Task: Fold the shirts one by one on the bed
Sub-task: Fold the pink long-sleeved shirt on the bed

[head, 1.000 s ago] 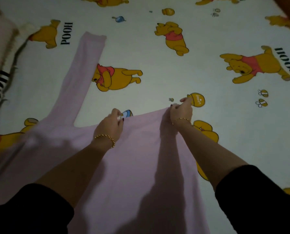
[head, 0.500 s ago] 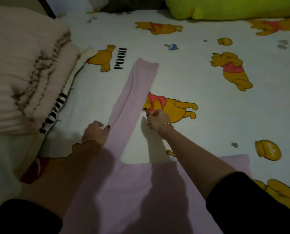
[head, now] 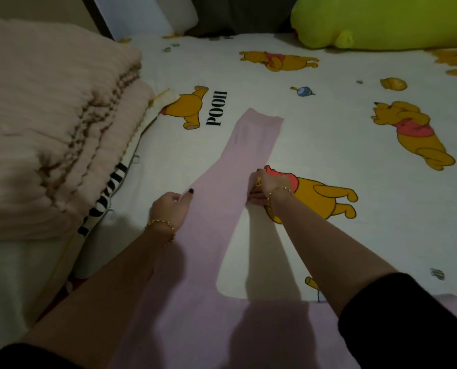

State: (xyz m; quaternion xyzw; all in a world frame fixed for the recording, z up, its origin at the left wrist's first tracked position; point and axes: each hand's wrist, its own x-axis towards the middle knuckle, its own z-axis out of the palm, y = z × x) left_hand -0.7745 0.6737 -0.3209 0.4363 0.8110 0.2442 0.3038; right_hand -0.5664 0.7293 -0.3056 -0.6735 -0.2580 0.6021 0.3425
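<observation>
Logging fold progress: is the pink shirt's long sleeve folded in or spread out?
Spread out. The sleeve lies flat and straight on the bedsheet, unfolded; the left hand and right hand pinch its opposite edges.

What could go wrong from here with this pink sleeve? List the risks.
1. The left hand and right hand pinch the sleeve at mid-length, so its free cuff may droop or twist when lifted.
2. The arms cast shadows over the body of the pink shirt, so creases there could go unnoticed and get folded in.
</observation>
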